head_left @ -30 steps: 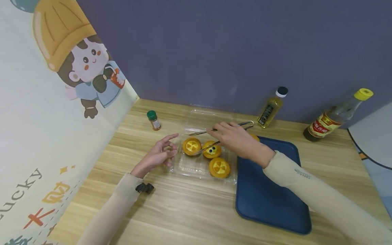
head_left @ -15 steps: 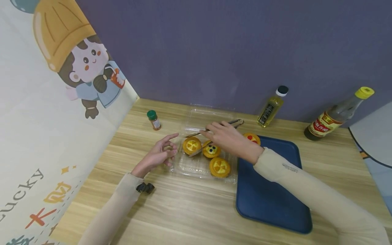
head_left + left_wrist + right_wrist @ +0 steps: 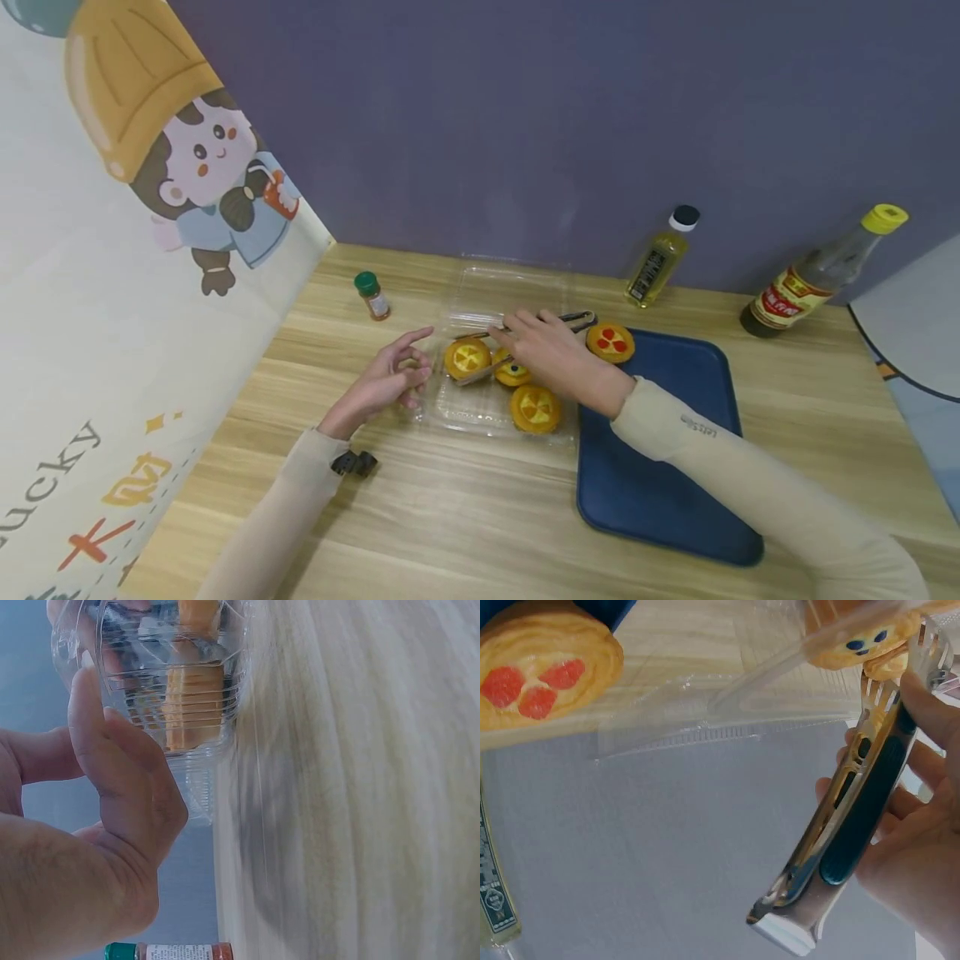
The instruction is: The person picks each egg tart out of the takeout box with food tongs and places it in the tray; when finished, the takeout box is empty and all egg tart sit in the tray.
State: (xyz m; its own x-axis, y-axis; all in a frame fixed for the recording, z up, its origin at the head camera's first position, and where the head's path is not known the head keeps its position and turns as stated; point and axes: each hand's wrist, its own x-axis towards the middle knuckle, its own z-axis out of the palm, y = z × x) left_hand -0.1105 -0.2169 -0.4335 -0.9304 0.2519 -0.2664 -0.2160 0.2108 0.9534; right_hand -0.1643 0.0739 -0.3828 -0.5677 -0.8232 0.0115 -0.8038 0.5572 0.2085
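In the head view, my right hand (image 3: 551, 358) grips metal tongs with dark green grips (image 3: 862, 814). Their two arms straddle the left tart (image 3: 467, 358), which has a yellow wedge-patterned top. A tart with dark blue dots (image 3: 508, 372) sits partly hidden under that hand. Below it lies another wedge-topped tart (image 3: 536, 408). All three are inside an opened clear plastic box (image 3: 468, 412). At the box's left side is my left hand (image 3: 381, 385), fingers loosely bent and holding nothing; its index fingertip overlaps the box wall in the left wrist view.
A red-topped tart (image 3: 610, 342) rests at the upper left corner of a blue tray (image 3: 667, 508). Along the back wall stand an oil bottle (image 3: 657, 265) and a yellow-capped sauce bottle (image 3: 798, 292). A green-capped spice jar (image 3: 372, 296) is left of the box's lid.
My right hand and the tongs have moved left and slightly down, bringing the tips around the left tart. The red-topped tart has come out from behind the hand. My left hand stays put.
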